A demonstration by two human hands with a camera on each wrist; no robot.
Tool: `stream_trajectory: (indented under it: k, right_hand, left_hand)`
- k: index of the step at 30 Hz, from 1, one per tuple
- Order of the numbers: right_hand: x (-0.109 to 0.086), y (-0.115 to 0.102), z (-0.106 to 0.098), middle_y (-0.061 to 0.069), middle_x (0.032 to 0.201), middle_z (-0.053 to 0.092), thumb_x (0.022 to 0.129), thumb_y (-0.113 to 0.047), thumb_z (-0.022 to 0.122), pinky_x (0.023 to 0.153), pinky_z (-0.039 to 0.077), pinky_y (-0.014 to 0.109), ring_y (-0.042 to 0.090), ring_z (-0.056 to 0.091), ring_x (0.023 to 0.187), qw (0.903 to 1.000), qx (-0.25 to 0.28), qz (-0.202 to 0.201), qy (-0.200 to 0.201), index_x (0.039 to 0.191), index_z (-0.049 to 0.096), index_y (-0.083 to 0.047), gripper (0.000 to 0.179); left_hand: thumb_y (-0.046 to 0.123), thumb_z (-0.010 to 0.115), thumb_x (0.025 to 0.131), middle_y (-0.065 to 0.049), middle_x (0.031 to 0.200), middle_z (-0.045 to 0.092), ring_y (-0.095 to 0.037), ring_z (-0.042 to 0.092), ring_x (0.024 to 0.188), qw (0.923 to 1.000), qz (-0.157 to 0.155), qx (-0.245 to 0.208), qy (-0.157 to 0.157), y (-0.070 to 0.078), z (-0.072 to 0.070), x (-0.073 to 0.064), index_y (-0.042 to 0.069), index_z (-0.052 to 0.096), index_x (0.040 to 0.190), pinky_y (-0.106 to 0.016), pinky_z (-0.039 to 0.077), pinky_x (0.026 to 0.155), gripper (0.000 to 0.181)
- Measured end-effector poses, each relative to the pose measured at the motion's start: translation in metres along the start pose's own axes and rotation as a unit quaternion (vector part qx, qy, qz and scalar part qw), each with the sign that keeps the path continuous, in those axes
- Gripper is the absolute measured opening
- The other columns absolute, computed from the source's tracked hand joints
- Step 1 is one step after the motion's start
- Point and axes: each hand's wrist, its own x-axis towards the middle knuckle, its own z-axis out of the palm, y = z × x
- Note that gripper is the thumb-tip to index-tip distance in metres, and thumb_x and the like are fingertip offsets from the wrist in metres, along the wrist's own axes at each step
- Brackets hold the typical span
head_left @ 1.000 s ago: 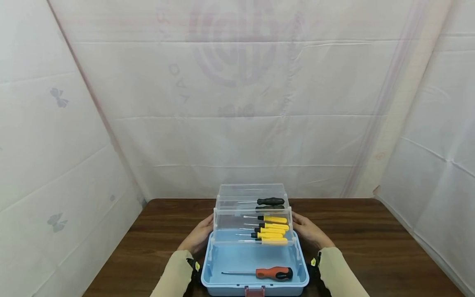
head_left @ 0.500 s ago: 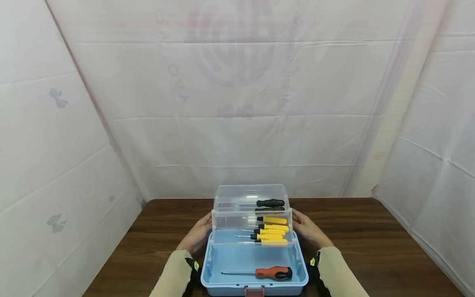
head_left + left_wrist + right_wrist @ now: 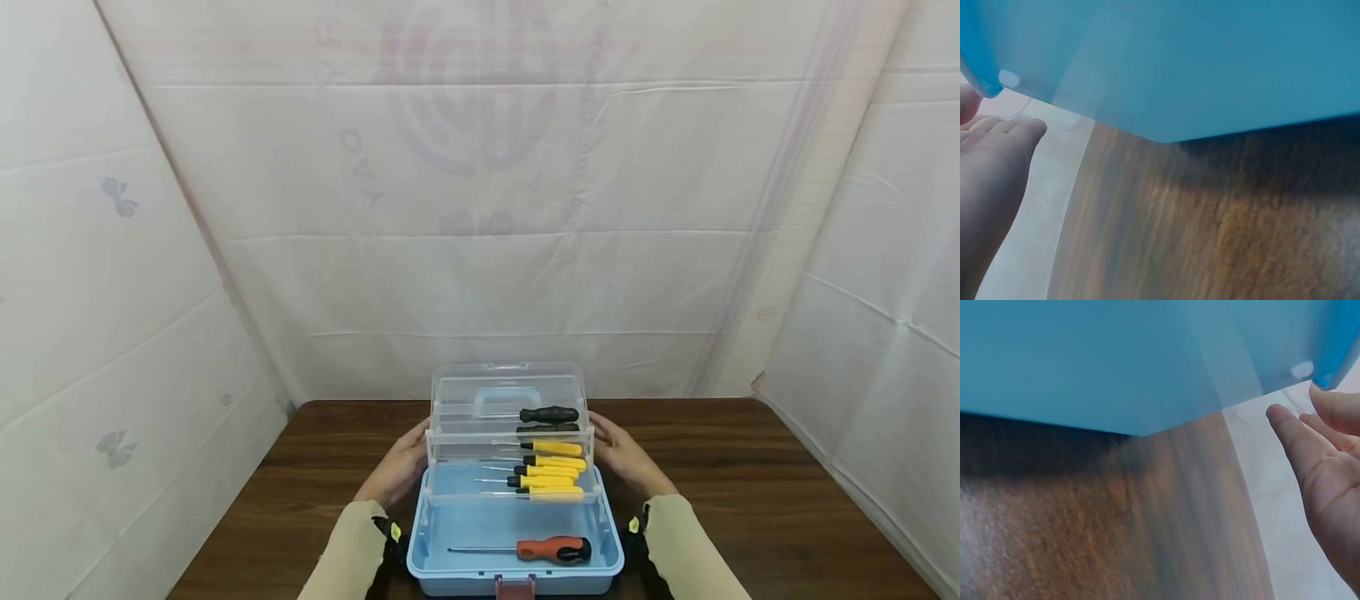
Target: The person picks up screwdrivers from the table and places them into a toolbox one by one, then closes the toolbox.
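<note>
A light blue toolbox (image 3: 480, 521) stands with its clear lid (image 3: 457, 385) raised at the back and its clear trays (image 3: 454, 450) unfolded above the base. An orange-and-black screwdriver (image 3: 553, 549) lies in the base. Several yellow-handled screwdrivers (image 3: 557, 447) and black-handled ones (image 3: 549, 414) rest in the trays. My left hand (image 3: 399, 467) is at the left side of the trays, its fingertips hidden behind the clear plastic. Opposite it, my right hand (image 3: 628, 458) reaches along the right side. Both wrist views show fairly straight fingers, with the thumbs by the blue rim.
The box stands on a dark wooden table (image 3: 300, 483). White sheeting (image 3: 360, 292) rises behind the table and along both sides. A reddish latch (image 3: 515, 588) hangs at the front of the box, near the bottom of the head view.
The clear lid shows more of its face, and a light blue handle is now visible on it. The trays with the screwdrivers have shifted slightly down and nearer. Both hands have barely moved.
</note>
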Motion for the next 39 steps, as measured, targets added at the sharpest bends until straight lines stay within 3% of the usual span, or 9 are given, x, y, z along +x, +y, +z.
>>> stream_trajectory:
  k: [9, 20, 32, 39]
  right_hand:
    - [0.001, -0.005, -0.006, 0.022, 0.154, 0.03, 0.1, -0.018, 0.048, 0.105, 0.043, 0.05, 0.041, 0.042, 0.134, 0.9998, -0.014, -0.014, -0.005, 0.153, 0.02, -0.004, 0.061]
    - [-0.003, -0.019, -0.008, 0.018, 0.153, 0.035, 0.106, -0.029, 0.031, 0.106, 0.043, 0.048, 0.038, 0.041, 0.136, 0.9998, -0.009, 0.018, 0.008, 0.153, 0.026, -0.012, 0.05]
    - [-0.006, -0.029, -0.016, 0.021, 0.157, 0.024, 0.106, -0.036, 0.027, 0.112, 0.029, 0.055, 0.041, 0.026, 0.143, 0.9976, 0.036, -0.019, -0.055, 0.153, 0.019, -0.004, 0.058]
    - [-0.006, -0.034, -0.019, 0.023, 0.158, 0.018, 0.106, -0.036, 0.025, 0.114, 0.027, 0.051, 0.041, 0.021, 0.144, 0.9949, 0.057, -0.028, -0.078, 0.152, 0.014, 0.001, 0.06]
  left_hand:
    - [0.028, 0.041, 0.103, -0.007, 0.16, 0.02, -0.03, 0.016, 0.148, 0.9999, 0.004, 0.002, 0.01, 0.007, 0.001, -0.001, 0.013, 0.02, 0.153, -0.055, 0.012, 0.119, 0.057]
    - [0.031, 0.032, 0.105, -0.01, 0.161, 0.016, -0.032, 0.012, 0.149, 0.9997, -0.003, -0.008, 0.023, 0.017, -0.001, -0.004, 0.011, 0.02, 0.154, -0.054, 0.009, 0.119, 0.054]
    - [0.033, 0.028, 0.106, -0.007, 0.162, 0.013, -0.03, 0.008, 0.15, 0.9997, 0.01, -0.019, -0.014, 0.029, -0.005, -0.009, 0.013, 0.018, 0.154, -0.054, 0.005, 0.119, 0.053]
    - [0.031, 0.026, 0.106, -0.008, 0.163, 0.012, -0.026, 0.008, 0.15, 0.9991, 0.006, -0.038, -0.019, 0.036, -0.004, -0.012, 0.009, 0.013, 0.155, -0.046, 0.006, 0.121, 0.055]
